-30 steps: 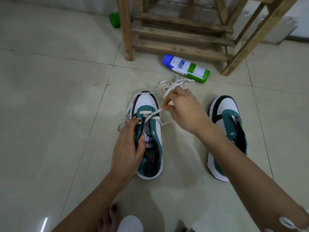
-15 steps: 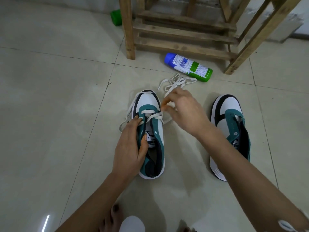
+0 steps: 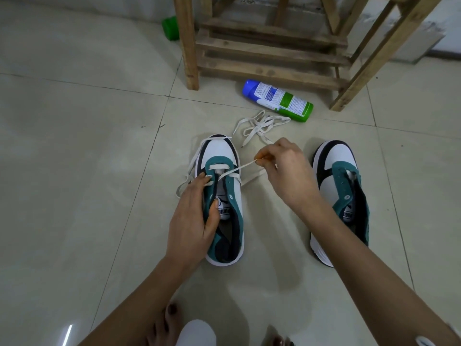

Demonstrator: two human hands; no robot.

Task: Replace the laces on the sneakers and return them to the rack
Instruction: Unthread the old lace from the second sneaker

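Tiled floor (image 3: 74, 171), person seated low, bare toes (image 3: 169, 318) at the near edge.

Two white, teal and black sneakers stand on the floor side by side but well apart, toes pointing at the wooden rack (image 3: 269, 51). Neither is on the rack.

Left sneaker (image 3: 218, 151): partly laced. One flat bar of white lace (image 3: 239, 169) crosses the eyelets nearest the toe. From there a strand runs taut, up and to the right, to the right hand. Slack lace loops round the toe and trails over the floor on the shoe's left side. Another strand lies on the floor on its right side, passing under the right hand.

Left hand (image 3: 192, 221): grips the left eyelet flap of this sneaker, fingers curled over the outside, thumb down inside beside the tongue.

Right hand (image 3: 289, 173): raised above the floor between the two shoes, thumb and fingertips pinching the lace near its end.

Right sneaker (image 3: 334, 176): upright, teal eyelet strip showing open holes, heel partly hidden behind the right forearm.

A second white lace (image 3: 259, 126) lies in a loose tangle on the floor just beyond the right hand, between the sneakers and the rack.

A spray can (image 3: 279, 99), blue cap and green base, lies on its side near the rack's foot. A green object (image 3: 171, 28) sits behind the rack's left post; cannot tell what it is.
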